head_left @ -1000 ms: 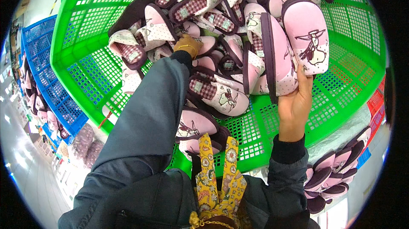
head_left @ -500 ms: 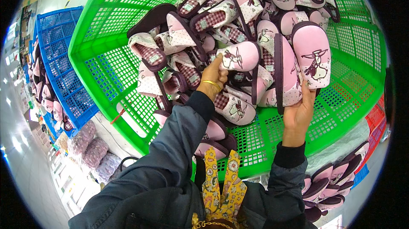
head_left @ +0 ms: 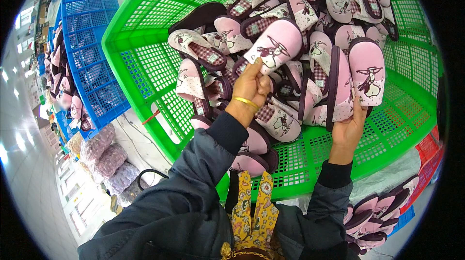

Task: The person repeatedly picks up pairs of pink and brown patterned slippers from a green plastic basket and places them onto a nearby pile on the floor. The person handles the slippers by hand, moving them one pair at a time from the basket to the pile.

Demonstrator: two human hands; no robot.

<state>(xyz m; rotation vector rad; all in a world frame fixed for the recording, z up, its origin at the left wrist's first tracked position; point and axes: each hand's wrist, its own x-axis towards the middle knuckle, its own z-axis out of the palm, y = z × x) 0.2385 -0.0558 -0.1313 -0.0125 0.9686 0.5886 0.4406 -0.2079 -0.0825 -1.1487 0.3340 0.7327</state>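
Note:
A pink and white slipper (head_left: pixel 277 47) with a printed cartoon figure is gripped by my left hand (head_left: pixel 251 89), thumb on top, and lifted above the pile. My right hand (head_left: pixel 349 127) is closed around a pair of like slippers (head_left: pixel 366 73), held upright with toes away from me; the left one of the pair shows its dark sole edge. Beneath both hands, many loose slippers (head_left: pixel 282 120) lie jumbled in a large green plastic basket (head_left: pixel 387 110). Some show checked insoles, others dark soles.
To the left stands a blue crate (head_left: pixel 92 56) with more slippers (head_left: pixel 68 90) beside it. Bagged bundles (head_left: pixel 106 156) are stacked on the floor below it. More pink slippers (head_left: pixel 373 211) stand in rows at lower right, near a red crate (head_left: pixel 426 156).
My left hand has raised its slipper out of the pile, toward the camera. My right hand still holds its pair. The whole view has shifted slightly, moving the basket rightward.

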